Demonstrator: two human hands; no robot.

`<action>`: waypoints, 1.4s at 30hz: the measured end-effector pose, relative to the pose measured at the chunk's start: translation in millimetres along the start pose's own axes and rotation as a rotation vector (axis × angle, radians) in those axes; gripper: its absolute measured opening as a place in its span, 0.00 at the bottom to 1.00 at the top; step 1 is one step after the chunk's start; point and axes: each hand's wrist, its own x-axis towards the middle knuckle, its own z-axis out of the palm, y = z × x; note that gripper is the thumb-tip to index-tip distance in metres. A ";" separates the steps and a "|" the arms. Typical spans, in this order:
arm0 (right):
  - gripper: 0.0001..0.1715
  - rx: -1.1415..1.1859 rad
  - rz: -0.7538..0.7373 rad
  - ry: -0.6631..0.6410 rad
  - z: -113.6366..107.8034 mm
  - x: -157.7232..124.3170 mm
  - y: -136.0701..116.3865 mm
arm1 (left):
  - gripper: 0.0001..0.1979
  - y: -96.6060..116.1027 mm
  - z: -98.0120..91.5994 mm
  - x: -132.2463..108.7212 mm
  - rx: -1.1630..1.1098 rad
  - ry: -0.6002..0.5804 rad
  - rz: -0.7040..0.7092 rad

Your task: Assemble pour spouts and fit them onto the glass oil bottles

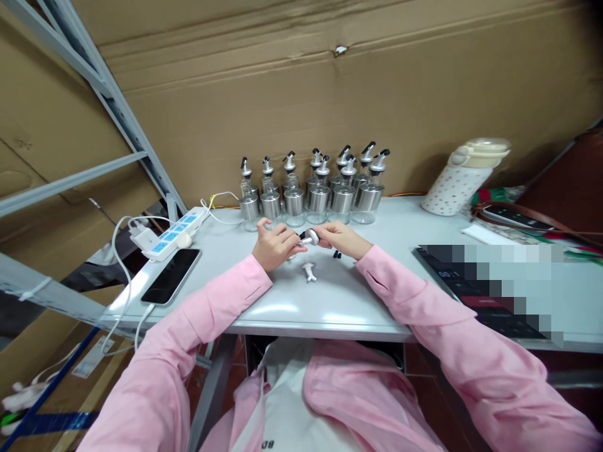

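Observation:
My left hand (277, 243) and my right hand (342, 238) meet above the table. Between them is a silver bottle pourer (311, 237) with a black part at its end. The left fingers pinch its spout side, while the right fingers grip the other side. Below them a loose silver pourer piece (309, 271) lies on the tabletop, and another pale piece is partly hidden under my left hand. Small black caps (337, 254) lie beside my right hand. Behind my hands stand several glass bottles with steel sleeves (342, 199), topped by silver pourers with black flaps.
On the left of the table (292, 307) are a power strip (179, 232) with white cables and a phone (172, 276). A dotted flask (464, 176) stands at the back right, near a partly blurred dark tablet-like item (452, 282). Cardboard (282, 94) walls the back; a metal frame (127, 132) rises left.

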 end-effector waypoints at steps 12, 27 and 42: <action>0.33 0.067 -0.061 0.068 4.5 -0.5 -8.1 | 0.26 -5.2 1.5 4.0 -0.105 0.027 -0.179; 0.22 -0.137 -0.214 0.135 7.1 1.4 2.3 | 0.28 8.6 -0.9 12.4 -0.933 -0.135 -0.800; 0.08 -0.564 -0.691 0.370 4.8 -1.3 4.1 | 0.30 7.2 -4.5 15.7 -1.308 -0.160 -0.871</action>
